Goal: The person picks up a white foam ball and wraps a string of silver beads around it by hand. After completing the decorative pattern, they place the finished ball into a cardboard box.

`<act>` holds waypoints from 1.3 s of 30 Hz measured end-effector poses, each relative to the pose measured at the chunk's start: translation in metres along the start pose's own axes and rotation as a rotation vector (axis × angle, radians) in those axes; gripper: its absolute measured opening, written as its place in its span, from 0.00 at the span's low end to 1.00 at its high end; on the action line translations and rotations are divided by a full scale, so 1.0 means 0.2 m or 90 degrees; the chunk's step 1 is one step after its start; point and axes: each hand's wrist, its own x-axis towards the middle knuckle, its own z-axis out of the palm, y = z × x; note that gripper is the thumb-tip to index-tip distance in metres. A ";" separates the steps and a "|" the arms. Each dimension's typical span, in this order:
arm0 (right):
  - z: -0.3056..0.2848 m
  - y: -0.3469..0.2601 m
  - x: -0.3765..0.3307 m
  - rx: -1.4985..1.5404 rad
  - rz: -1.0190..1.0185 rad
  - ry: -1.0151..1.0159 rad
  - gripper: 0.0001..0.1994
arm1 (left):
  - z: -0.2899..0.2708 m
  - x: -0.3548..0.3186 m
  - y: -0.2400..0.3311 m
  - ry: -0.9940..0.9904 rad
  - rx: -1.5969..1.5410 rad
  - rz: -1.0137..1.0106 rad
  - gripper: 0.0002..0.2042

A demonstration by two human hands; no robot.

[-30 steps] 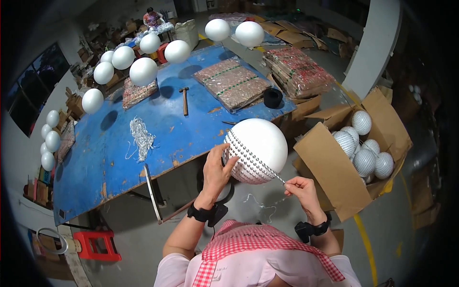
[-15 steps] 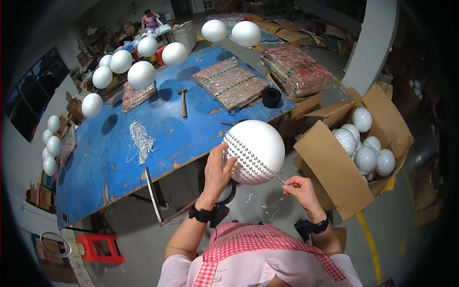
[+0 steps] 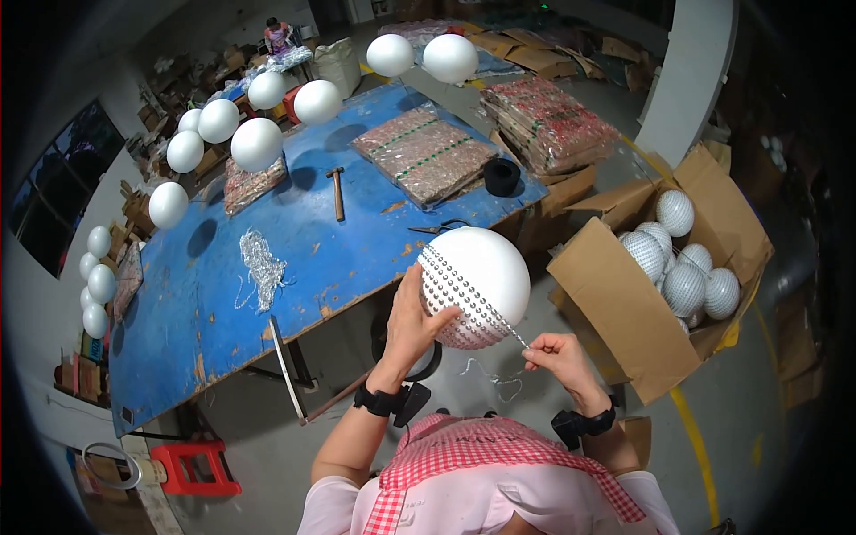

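Note:
My left hand cups the left side of a large white foam ball held in front of me. Rows of small silver beads cover the ball's lower left part. My right hand pinches the free end of the bead strand, which runs from the ball's underside down to my fingers. More loose strand dangles below between my hands. Both wrists wear black bands.
A blue worktable carries a hammer, scissors, a bead pile, a black cup and flat packets. White balls hang above it. An open cardboard box at right holds beaded balls. A red stool stands lower left.
The ball and both hands stay in nearly the same place; the right hand has shifted slightly while keeping the strand taut.

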 end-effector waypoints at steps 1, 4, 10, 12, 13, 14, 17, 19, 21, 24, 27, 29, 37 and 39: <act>0.01 -0.02 -0.02 -0.003 0.008 -0.015 0.05 | 0.00 0.00 0.01 -0.001 0.001 0.000 0.39; 0.01 -0.02 -0.03 0.011 0.007 -0.034 0.05 | 0.00 0.01 0.07 -0.042 -0.122 -0.122 0.40; -0.03 0.03 0.01 0.005 -0.003 -0.018 0.07 | 0.03 0.00 0.06 0.003 -0.088 -0.096 0.37; -0.04 0.06 0.02 0.011 0.004 -0.010 0.07 | 0.02 0.00 0.10 0.102 0.102 -0.013 0.32; -0.05 0.08 0.02 0.004 0.008 -0.010 0.07 | 0.01 0.01 0.11 0.099 0.101 -0.011 0.32; -0.05 0.08 0.02 -0.002 0.011 -0.013 0.07 | -0.02 0.01 0.13 0.038 0.042 -0.065 0.30; -0.05 0.08 0.01 0.003 0.023 -0.012 0.08 | -0.02 0.00 0.08 -0.029 0.001 -0.058 0.34; -0.03 0.05 -0.01 0.006 0.017 -0.026 0.08 | 0.00 -0.01 0.11 -0.052 0.092 0.046 0.41; -0.02 0.02 -0.03 0.011 0.010 -0.041 0.08 | 0.02 -0.02 0.11 -0.045 0.135 0.087 0.47; -0.02 0.01 -0.04 0.042 0.029 -0.067 0.08 | 0.03 -0.02 0.12 -0.072 0.007 -0.042 0.47; -0.03 0.06 -0.01 0.024 0.009 -0.051 0.08 | 0.04 -0.02 0.14 -0.027 -0.161 -0.127 0.46; -0.04 0.09 0.00 0.027 0.011 -0.040 0.09 | 0.05 -0.03 0.11 0.020 -0.007 -0.081 0.41; -0.04 0.12 0.00 0.014 0.039 -0.053 0.09 | 0.05 -0.04 0.11 -0.067 0.029 0.032 0.45; -0.04 0.13 0.00 0.007 0.037 -0.055 0.09 | 0.06 -0.05 0.13 -0.036 0.022 0.037 0.48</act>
